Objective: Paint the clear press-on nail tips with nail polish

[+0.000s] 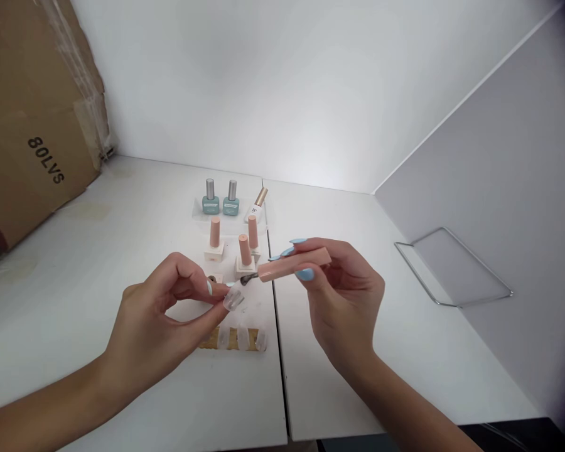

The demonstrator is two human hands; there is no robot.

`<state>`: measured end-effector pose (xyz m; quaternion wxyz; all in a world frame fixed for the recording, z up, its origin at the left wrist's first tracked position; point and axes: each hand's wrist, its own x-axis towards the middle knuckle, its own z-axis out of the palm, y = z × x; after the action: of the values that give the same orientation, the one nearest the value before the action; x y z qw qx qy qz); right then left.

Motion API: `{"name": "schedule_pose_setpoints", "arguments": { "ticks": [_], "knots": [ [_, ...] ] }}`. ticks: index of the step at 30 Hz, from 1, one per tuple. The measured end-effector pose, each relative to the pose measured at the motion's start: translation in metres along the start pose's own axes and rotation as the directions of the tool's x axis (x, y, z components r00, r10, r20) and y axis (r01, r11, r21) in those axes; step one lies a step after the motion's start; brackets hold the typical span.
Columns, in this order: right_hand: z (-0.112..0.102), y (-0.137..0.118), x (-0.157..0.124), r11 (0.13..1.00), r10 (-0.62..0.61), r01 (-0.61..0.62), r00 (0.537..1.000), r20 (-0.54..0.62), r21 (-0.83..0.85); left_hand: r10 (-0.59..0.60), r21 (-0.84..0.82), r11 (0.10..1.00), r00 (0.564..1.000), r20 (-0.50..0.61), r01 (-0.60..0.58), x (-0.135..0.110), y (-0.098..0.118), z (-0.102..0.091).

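Observation:
Pinched between the thumb and fingers of my left hand (164,314) is a clear false nail (234,299). My right hand (343,295) grips the pink cap of a nail polish brush (292,265), held almost level. Its dark bristle tip meets or nearly meets the far end of the nail; I cannot tell which. Below the nail lies a gold-brown strip (249,339) with several clear false nails (243,338) on it. An open bottle neck (211,279) shows partly behind my left fingers. Just beyond stand pink-capped polish bottles (245,257), all closed.
Behind them, a clear tray (198,210) holds two teal polish bottles (210,202) and a tilted white bottle with a gold cap (257,206). A cardboard box (37,113) stands at the left. A bent metal wire frame (452,306) rests at the right wall. A dark seam (279,351) splits the white table.

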<state>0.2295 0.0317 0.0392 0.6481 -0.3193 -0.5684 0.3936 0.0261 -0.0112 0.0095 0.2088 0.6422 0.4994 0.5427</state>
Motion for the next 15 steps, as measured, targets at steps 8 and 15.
{"name": "schedule_pose_setpoints", "arguments": {
  "ticks": [8,15],
  "knots": [
    [-0.0001,-0.0025,0.0001,0.996,-0.079,0.075,0.990,0.120,0.039,0.006,-0.031,1.000,0.999,0.049,-0.005,0.0027,0.0039,-0.0013],
    [-0.0008,0.0003,-0.0016,0.998,-0.012,0.010,0.999,-0.034,-0.066,0.001,-0.031,1.000,0.999,0.045,0.001,0.0016,0.0018,0.0001]
  ]
}}
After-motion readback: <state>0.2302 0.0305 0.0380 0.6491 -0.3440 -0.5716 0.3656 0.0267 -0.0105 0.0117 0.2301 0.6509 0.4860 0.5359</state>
